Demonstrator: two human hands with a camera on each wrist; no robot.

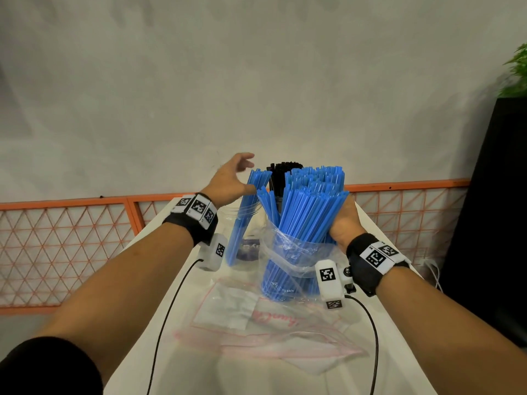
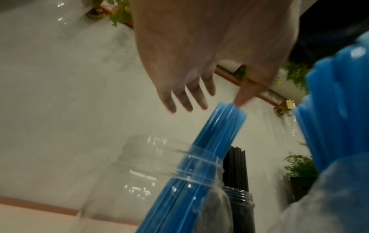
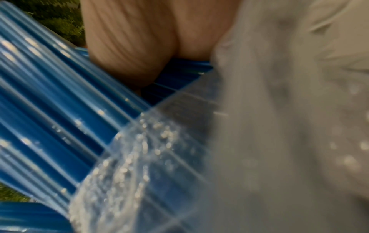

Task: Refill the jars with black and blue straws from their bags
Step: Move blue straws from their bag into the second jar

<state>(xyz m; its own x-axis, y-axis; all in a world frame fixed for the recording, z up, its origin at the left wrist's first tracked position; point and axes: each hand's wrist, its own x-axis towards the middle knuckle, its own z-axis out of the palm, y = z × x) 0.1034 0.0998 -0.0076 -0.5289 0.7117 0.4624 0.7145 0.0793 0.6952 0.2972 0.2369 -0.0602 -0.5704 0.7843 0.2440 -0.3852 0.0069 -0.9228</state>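
Note:
A clear jar (image 1: 245, 220) (image 2: 139, 181) stands on the white table (image 1: 199, 366) with a small bunch of blue straws (image 1: 245, 218) (image 2: 199, 157) leaning in it. My left hand (image 1: 231, 178) (image 2: 199, 71) hovers open above that bunch, its thumb touching the straw tops. My right hand (image 1: 346, 220) (image 3: 129, 44) grips a thick bundle of blue straws (image 1: 308, 212) (image 3: 49, 110) standing upright in a clear plastic bag (image 1: 288, 266) (image 3: 279, 141). Behind them a second jar (image 2: 241, 209) holds black straws (image 1: 282, 175) (image 2: 236, 167).
An empty clear bag with pink print (image 1: 256, 317) lies flat on the near part of the table. An orange lattice fence (image 1: 71, 246) runs behind the table below a grey wall. A black cabinet (image 1: 496, 223) with a plant stands at the right.

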